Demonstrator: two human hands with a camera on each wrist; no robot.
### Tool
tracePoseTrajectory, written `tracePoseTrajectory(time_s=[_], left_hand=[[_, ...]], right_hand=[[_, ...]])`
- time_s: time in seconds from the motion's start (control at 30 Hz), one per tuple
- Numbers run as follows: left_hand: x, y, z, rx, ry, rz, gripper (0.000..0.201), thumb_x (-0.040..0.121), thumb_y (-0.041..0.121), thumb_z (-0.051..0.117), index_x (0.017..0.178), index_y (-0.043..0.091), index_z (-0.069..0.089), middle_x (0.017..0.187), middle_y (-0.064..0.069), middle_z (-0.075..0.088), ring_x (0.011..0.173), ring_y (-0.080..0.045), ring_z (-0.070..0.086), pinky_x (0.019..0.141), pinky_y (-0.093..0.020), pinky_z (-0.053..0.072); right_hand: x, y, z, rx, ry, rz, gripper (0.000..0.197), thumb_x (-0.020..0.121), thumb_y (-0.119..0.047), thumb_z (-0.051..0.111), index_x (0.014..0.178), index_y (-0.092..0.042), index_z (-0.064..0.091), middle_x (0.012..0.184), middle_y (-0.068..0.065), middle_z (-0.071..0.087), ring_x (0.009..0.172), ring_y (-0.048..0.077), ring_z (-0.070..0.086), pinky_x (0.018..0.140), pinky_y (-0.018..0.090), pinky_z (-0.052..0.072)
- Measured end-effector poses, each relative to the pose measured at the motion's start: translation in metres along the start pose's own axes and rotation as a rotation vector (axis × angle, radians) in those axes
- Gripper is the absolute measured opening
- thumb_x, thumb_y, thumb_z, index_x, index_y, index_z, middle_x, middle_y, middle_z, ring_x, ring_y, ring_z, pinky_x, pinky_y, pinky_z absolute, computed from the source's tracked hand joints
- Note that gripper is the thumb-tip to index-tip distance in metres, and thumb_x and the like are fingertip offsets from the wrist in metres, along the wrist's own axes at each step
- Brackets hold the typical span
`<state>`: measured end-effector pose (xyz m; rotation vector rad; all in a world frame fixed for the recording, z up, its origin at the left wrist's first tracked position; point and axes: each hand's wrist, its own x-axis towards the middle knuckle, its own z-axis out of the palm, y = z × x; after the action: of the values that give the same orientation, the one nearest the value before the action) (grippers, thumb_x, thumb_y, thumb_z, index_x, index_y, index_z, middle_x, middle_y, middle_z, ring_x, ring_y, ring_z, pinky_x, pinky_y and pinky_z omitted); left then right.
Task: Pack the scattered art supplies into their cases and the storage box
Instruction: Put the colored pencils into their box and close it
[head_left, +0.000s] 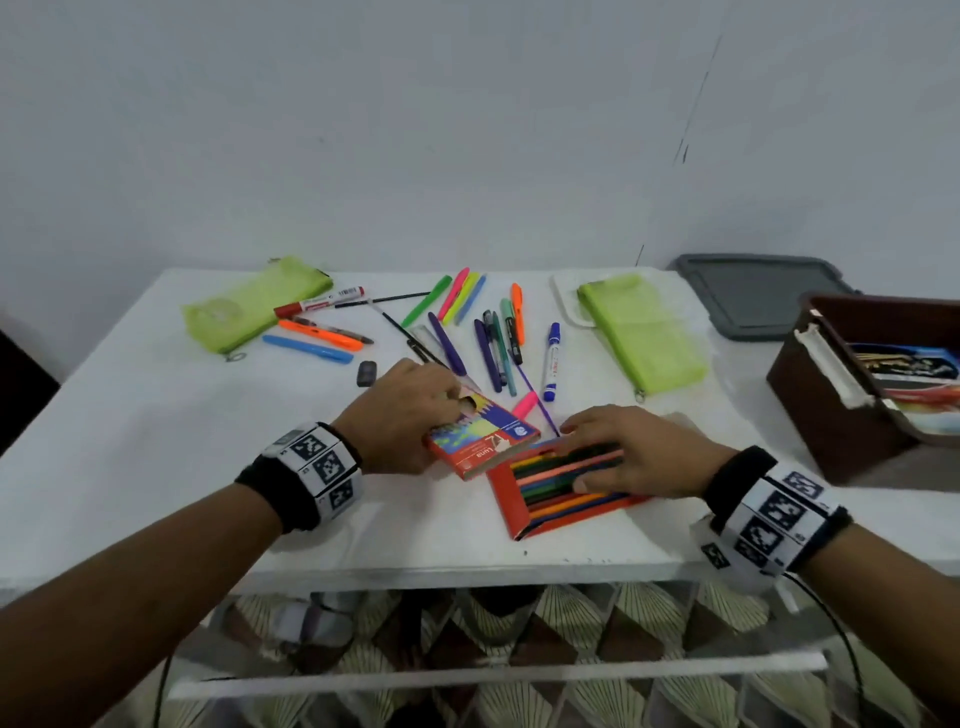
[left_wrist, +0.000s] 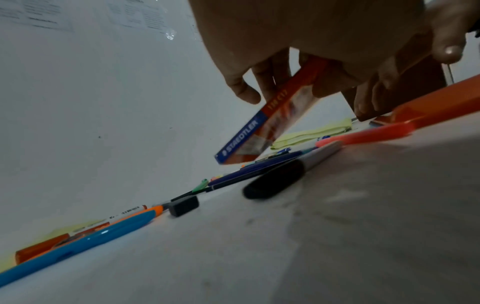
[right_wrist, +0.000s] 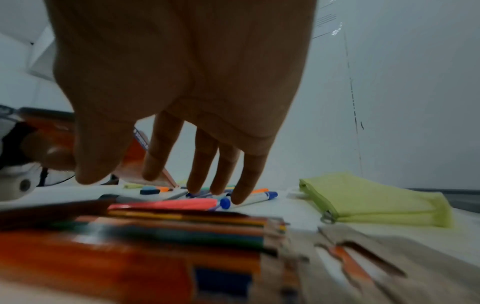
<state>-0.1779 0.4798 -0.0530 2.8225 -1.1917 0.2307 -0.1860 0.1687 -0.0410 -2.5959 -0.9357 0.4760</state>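
My left hand (head_left: 410, 415) grips a red and blue pencil box sleeve (head_left: 483, 441) and holds it tilted above the table; the left wrist view shows my fingers (left_wrist: 244, 90) curled round the sleeve (left_wrist: 249, 133). Just right of it lies the open red tray (head_left: 511, 519) of coloured pencils (head_left: 561, 483). My right hand (head_left: 623, 452) rests flat over these pencils (right_wrist: 182, 224), with its fingers (right_wrist: 202, 164) straight and spread. Pens and highlighters (head_left: 467, 322) lie scattered behind both hands. The brown storage box (head_left: 821, 415) stands at the right.
Two green zip pouches lie at the back left (head_left: 254, 306) and back right (head_left: 644, 332). A grey lid (head_left: 758, 291) lies behind the storage box, which holds some packs. A black eraser (head_left: 366, 373) sits beside my left hand. The table's front edge (head_left: 467, 566) is close.
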Motion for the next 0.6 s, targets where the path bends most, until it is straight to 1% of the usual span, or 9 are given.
tracePoseTrajectory(time_s=[0.07,0.13,0.2,0.23,0.27,0.33,0.4,0.5,0.6], left_hand=[[-0.004,0.015,0.000,-0.059,-0.042,-0.025,0.041,0.060,0.034,0.084,0.094,0.015,0.071,0.109,-0.006,0.069,0.103,-0.026,0.065,0.085,-0.040,0.050],[-0.006,0.027,0.000,-0.078,-0.052,-0.068,0.043,0.057,0.027,0.086,0.094,0.011,0.071,0.108,-0.009,0.071,0.099,-0.028,0.067,0.086,-0.041,0.051],[-0.008,0.038,0.002,-0.048,-0.040,-0.127,0.044,0.060,0.022,0.082,0.099,0.008,0.067,0.106,-0.012,0.069,0.094,-0.030,0.067,0.085,-0.041,0.051],[-0.009,0.043,0.004,-0.022,-0.043,-0.163,0.046,0.065,0.020,0.079,0.105,0.007,0.062,0.111,-0.013,0.067,0.098,-0.031,0.065,0.088,-0.042,0.050],[-0.011,0.049,0.006,0.012,-0.062,-0.198,0.048,0.070,0.019,0.074,0.113,0.007,0.057,0.120,-0.015,0.062,0.107,-0.032,0.061,0.094,-0.046,0.046],[-0.014,0.057,0.011,0.095,-0.139,-0.241,0.051,0.080,0.019,0.065,0.126,0.009,0.046,0.137,-0.016,0.049,0.127,-0.031,0.048,0.106,-0.052,0.034],[-0.018,0.062,0.014,0.148,-0.203,-0.260,0.052,0.086,0.024,0.057,0.134,0.012,0.038,0.139,-0.011,0.044,0.129,-0.027,0.043,0.110,-0.053,0.027],[-0.020,0.067,0.014,0.175,-0.272,-0.275,0.062,0.086,0.042,0.054,0.138,0.017,0.031,0.135,-0.008,0.042,0.124,-0.026,0.041,0.109,-0.050,0.026],[-0.020,0.066,0.010,0.136,-0.365,-0.270,0.077,0.077,0.060,0.059,0.137,0.022,0.027,0.135,-0.006,0.040,0.123,-0.024,0.039,0.107,-0.049,0.029]], right_hand=[[-0.006,-0.001,0.013,-0.044,-0.032,-0.055,0.034,0.084,-0.042,0.072,0.115,-0.028,0.070,0.136,-0.002,0.053,0.122,0.013,0.048,0.103,0.033,0.041],[-0.009,0.000,0.025,-0.111,-0.037,-0.114,0.036,0.082,-0.049,0.071,0.113,-0.031,0.070,0.137,0.000,0.053,0.124,0.018,0.047,0.101,0.041,0.043],[-0.006,0.000,0.033,-0.196,-0.021,-0.169,0.046,0.081,-0.053,0.068,0.122,-0.032,0.065,0.137,0.002,0.050,0.125,0.022,0.047,0.102,0.043,0.042],[-0.004,-0.001,0.036,-0.238,-0.012,-0.192,0.051,0.082,-0.054,0.065,0.128,-0.032,0.060,0.139,0.003,0.048,0.127,0.024,0.045,0.104,0.043,0.041],[-0.002,-0.003,0.037,-0.281,-0.006,-0.209,0.055,0.084,-0.055,0.062,0.133,-0.034,0.055,0.142,0.004,0.045,0.130,0.025,0.043,0.105,0.044,0.040],[0.001,-0.005,0.039,-0.350,-0.006,-0.231,0.056,0.087,-0.059,0.052,0.139,-0.038,0.046,0.146,0.006,0.040,0.133,0.027,0.040,0.104,0.049,0.040],[0.003,-0.005,0.040,-0.403,-0.030,-0.227,0.054,0.090,-0.060,0.044,0.140,-0.041,0.043,0.148,0.007,0.038,0.134,0.028,0.040,0.101,0.052,0.041],[0.006,-0.004,0.038,-0.417,-0.086,-0.195,0.055,0.090,-0.065,0.037,0.140,-0.043,0.043,0.151,0.006,0.036,0.133,0.029,0.041,0.102,0.052,0.041],[0.008,-0.005,0.032,-0.429,-0.099,-0.178,0.053,0.093,-0.061,0.044,0.142,-0.042,0.042,0.151,0.008,0.035,0.133,0.030,0.041,0.106,0.048,0.039]])
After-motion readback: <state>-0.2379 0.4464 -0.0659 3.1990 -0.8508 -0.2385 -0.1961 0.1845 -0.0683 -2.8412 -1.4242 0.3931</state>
